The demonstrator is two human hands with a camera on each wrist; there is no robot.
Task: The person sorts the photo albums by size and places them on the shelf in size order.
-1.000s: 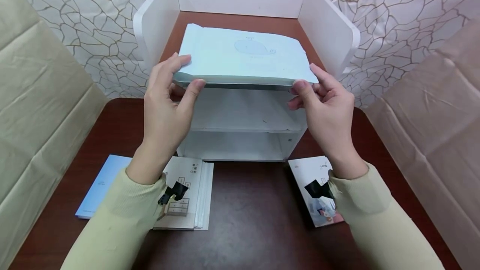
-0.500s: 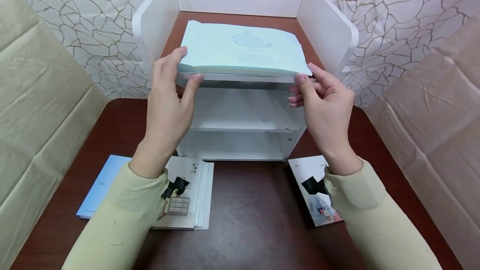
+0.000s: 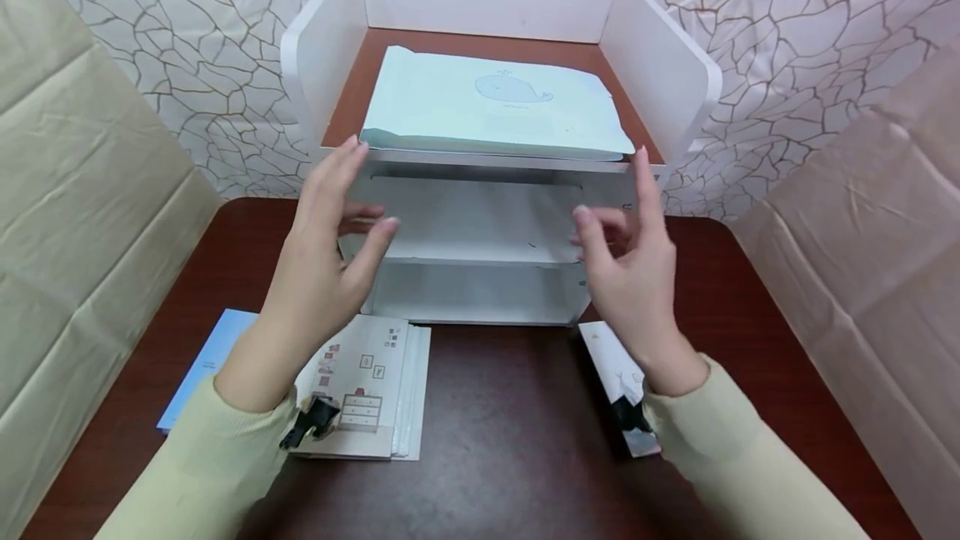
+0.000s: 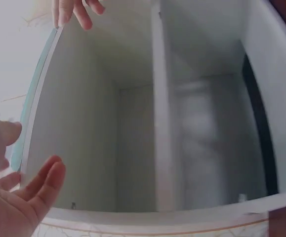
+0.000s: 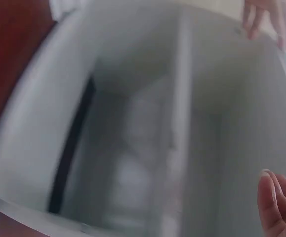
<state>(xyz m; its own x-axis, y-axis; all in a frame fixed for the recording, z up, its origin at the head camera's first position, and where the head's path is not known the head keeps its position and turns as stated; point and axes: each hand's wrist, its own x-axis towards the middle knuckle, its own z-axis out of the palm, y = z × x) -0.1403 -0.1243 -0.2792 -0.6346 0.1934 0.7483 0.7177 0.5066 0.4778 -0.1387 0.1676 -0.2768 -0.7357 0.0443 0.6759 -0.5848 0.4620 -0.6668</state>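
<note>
A pale blue-white book or pad with a whale drawing (image 3: pixel 487 107) lies flat on the brown top of a small white shelf unit (image 3: pixel 480 263). My left hand (image 3: pixel 318 248) hovers in front of the shelf's left side, fingers spread and nothing in it. On the other side my right hand (image 3: pixel 630 265) hangs near the top's right front corner, index finger extended upward, also holding nothing. The wrist views show both hands before the two shelf compartments; the left wrist view catches the left hand (image 4: pixel 19 187) and the right wrist view the right hand (image 5: pixel 281 205).
On the dark red-brown table (image 3: pixel 495 432), a blue book (image 3: pixel 206 361) and a stack of light books (image 3: pixel 360 390) lie at the left. Another book (image 3: pixel 611 365) lies at the right, partly under the right forearm. White side panels (image 3: pixel 660 65) border the shelf's top.
Both hands have let go of the whale-covered book and drawn back toward the person and down. The book, earlier held at its front corners, now lies on the shelf top.
</note>
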